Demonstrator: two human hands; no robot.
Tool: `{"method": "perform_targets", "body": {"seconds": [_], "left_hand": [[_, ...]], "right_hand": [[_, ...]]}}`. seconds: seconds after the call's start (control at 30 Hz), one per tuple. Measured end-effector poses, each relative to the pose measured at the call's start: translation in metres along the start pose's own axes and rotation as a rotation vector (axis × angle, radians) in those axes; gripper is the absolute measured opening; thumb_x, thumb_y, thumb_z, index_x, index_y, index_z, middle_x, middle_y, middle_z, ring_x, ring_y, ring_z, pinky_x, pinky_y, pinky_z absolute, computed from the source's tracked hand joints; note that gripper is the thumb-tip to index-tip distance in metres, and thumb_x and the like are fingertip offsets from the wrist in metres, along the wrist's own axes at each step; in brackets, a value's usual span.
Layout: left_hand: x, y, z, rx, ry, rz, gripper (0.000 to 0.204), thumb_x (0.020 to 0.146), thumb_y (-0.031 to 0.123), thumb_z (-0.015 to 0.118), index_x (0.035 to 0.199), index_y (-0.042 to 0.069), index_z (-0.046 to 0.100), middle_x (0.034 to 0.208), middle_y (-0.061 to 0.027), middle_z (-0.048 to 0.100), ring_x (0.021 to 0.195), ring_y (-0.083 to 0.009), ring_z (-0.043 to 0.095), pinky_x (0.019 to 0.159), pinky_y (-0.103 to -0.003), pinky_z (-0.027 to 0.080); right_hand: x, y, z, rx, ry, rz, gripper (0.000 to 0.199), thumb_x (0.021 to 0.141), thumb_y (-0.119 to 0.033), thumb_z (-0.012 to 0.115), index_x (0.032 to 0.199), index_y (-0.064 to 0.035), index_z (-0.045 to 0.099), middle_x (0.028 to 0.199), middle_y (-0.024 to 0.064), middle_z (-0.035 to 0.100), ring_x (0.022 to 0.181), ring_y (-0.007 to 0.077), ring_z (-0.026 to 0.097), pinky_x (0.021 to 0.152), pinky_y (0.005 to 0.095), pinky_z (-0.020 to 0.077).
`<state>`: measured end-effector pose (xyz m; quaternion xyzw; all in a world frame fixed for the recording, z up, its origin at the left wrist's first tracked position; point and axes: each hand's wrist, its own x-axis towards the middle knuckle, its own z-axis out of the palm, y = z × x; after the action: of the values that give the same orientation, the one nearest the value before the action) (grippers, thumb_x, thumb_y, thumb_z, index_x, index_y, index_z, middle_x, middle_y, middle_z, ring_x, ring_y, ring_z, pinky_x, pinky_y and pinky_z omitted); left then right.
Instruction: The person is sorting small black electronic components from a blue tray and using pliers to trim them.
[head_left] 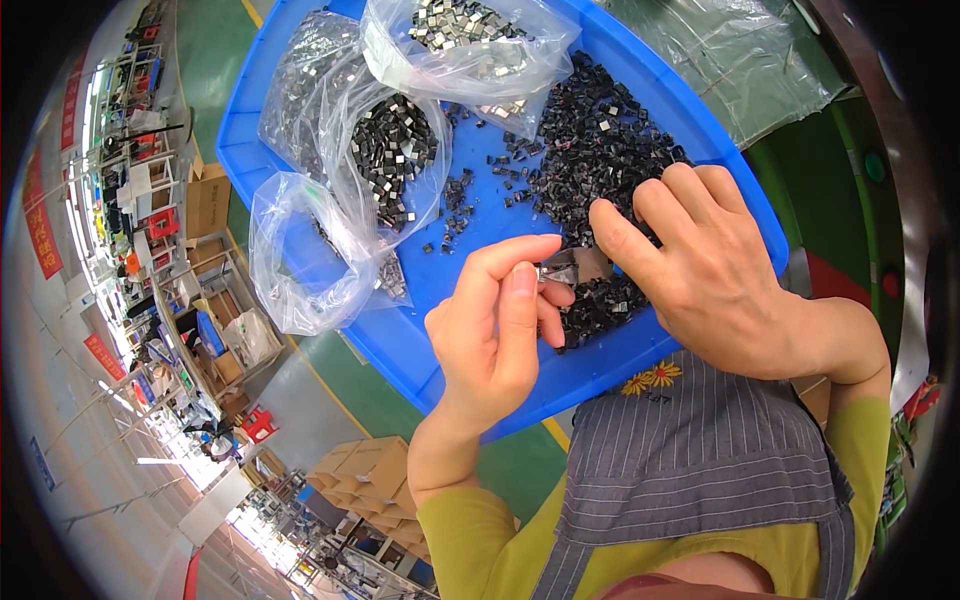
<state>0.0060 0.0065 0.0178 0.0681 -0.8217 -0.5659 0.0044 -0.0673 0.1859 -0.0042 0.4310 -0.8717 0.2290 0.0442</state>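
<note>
My left hand (500,320) is closed in a pinch, thumb against forefinger, on a small shiny metal piece (557,272) whose full shape is hidden. Just right of it, my right hand (705,265) is bent over with its fingers curled down; its fingertips are mostly hidden, and I cannot make out what they hold. Both hands are over a blue tray (755,205), above a heap of small black parts (600,135). More black parts lie below the fingers, near the tray's front side.
Clear plastic bags stand in the tray's left and far parts: one with silvery parts (460,25), one with black-and-silver parts (390,150), and an open bag (300,265) nearer. Shiny plastic sheeting (735,60) lies beyond the tray. Cardboard boxes (370,475) are stacked on the floor at left.
</note>
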Motion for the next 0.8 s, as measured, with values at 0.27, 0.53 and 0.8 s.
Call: {"method": "perform_targets", "body": {"seconds": [0.27, 0.53, 0.8], "left_hand": [[0.0018, -0.0021, 0.0, 0.031, -0.032, 0.037, 0.026, 0.101, 0.014, 0.04, 0.107, -0.004, 0.058, 0.064, -0.0092, 0.063, 0.051, -0.0107, 0.06, 0.046, -0.02, 0.042], [-0.0008, 0.0006, 0.0012, -0.024, -0.058, -0.008, 0.026, 0.1, 0.015, 0.041, 0.107, -0.005, 0.057, 0.067, -0.0121, 0.064, 0.05, -0.0123, 0.06, 0.046, -0.021, 0.043], [-0.0018, 0.0013, 0.0012, -0.181, -0.04, -0.085, 0.029, 0.101, 0.019, 0.042, 0.109, -0.006, 0.054, 0.072, -0.0167, 0.065, 0.049, -0.0146, 0.06, 0.045, -0.022, 0.043]], "right_hand": [[-0.0009, -0.0013, -0.0037, -0.071, -0.083, -0.011, 0.034, 0.072, -0.007, 0.057, 0.105, -0.0001, 0.056, 0.079, 0.0081, 0.046, 0.075, 0.0241, 0.048, 0.069, 0.0357, 0.038], [-0.0053, -0.0015, -0.0057, 0.01, -0.112, -0.009, 0.026, 0.073, -0.006, 0.057, 0.098, -0.0014, 0.053, 0.076, 0.0084, 0.052, 0.073, 0.0225, 0.052, 0.064, 0.0336, 0.0392], [-0.0084, 0.0015, -0.0045, 0.333, -0.239, 0.046, 0.028, 0.073, -0.003, 0.058, 0.099, -0.0027, 0.05, 0.078, 0.0113, 0.054, 0.075, 0.0274, 0.055, 0.064, 0.038, 0.0418]]}}
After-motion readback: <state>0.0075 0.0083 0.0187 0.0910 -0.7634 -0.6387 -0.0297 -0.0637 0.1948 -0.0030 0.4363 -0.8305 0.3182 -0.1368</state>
